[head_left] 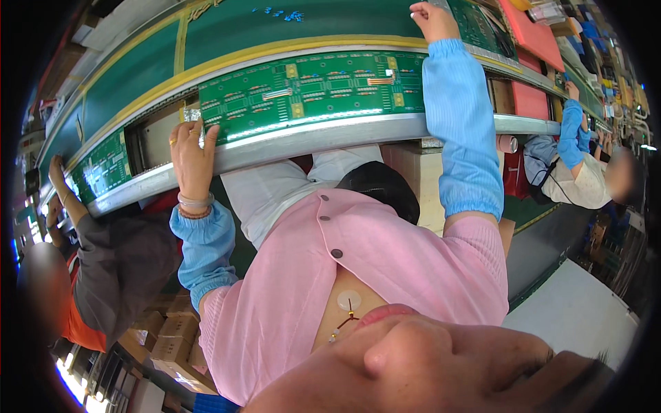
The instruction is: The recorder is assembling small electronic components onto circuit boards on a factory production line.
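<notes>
A long green circuit board (323,93) lies in a metal-railed conveyor in front of me, with chips, small blue and orange parts and a white connector on it. My left hand (193,153) rests at its left end, over the near rail. The thumb lies on the board's corner, apart from the bent fingers; a silvery gleam shows between them. My right hand (435,22) reaches past the board's far edge at the right, thumb and fingers pinched together. A pale speck shows at its fingertips, too small to name. Several small blue parts (295,16) lie on the green bench top.
The metal near rail (310,132) runs between my lap and the board. Another populated board (103,168) sits further left, by a co-worker's hand (56,168). At the right are red-pink panels (530,34) and a seated co-worker (578,179). Cardboard boxes (175,337) stand lower left.
</notes>
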